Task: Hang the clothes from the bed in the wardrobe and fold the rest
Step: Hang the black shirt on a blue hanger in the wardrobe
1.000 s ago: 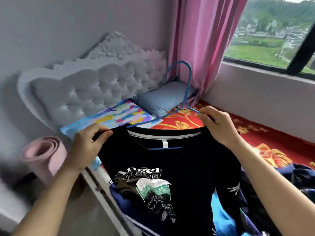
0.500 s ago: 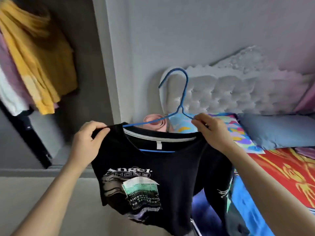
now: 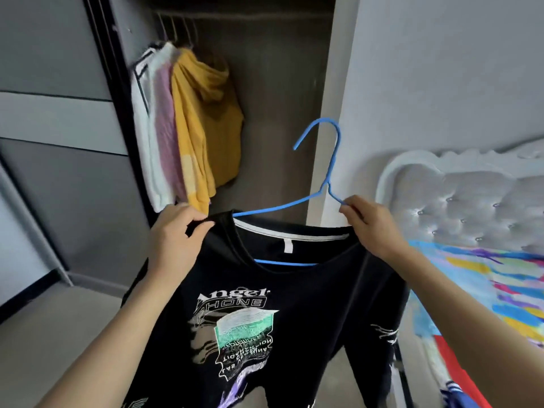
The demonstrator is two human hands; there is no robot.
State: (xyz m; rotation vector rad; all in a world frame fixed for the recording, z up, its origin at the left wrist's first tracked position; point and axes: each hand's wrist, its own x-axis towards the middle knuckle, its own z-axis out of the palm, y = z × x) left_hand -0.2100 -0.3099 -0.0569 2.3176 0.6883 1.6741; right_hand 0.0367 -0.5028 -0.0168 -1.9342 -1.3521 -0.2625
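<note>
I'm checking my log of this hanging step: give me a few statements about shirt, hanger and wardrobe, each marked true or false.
The black T-shirt sits on a blue hanger. True.
A yellow hoodie hangs in the wardrobe. True.
The blue hanger already hangs in the wardrobe. False: its hook catches nothing; the hands hold it up.
The left hand pinches the shirt's shoulder. True.
The right hand is empty. False: it grips the hanger and shirt.

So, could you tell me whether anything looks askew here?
Yes: the blue hanger sits crooked in the black T-shirt, with its hook off-centre toward the right hand and one wire arm bare above the collar.
</note>
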